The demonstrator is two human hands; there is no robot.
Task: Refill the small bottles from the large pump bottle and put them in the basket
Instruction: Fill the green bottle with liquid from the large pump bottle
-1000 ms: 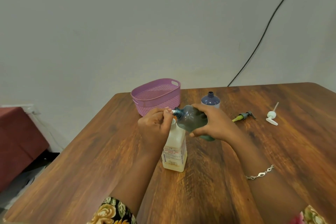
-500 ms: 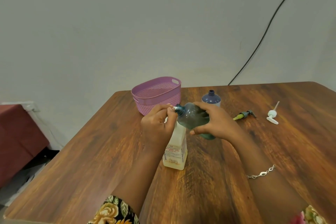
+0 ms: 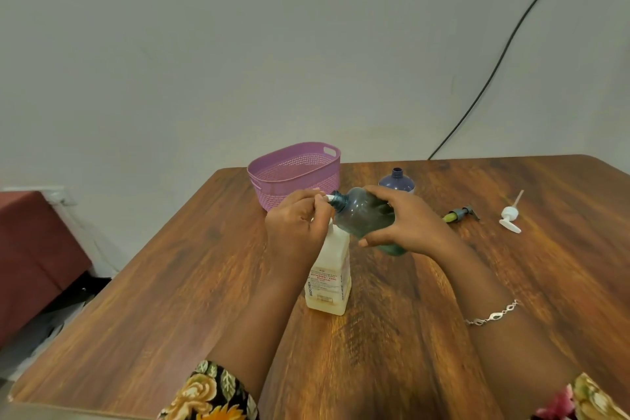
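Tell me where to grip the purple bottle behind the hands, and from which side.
Probably best to grip the purple bottle round its body, just under its domed shoulder, coming from its right, the open side. It stands upright with its narrow neck uncapped, so a side hold keeps it level; the right hand and the teal bottle block the near side.

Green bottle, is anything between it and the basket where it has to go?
The left hand and the pump nozzle it grips sit at the mouth of the green bottle, toward the basket. Nothing else visible lies between them. The right hand holding the bottle could likely lift it over.
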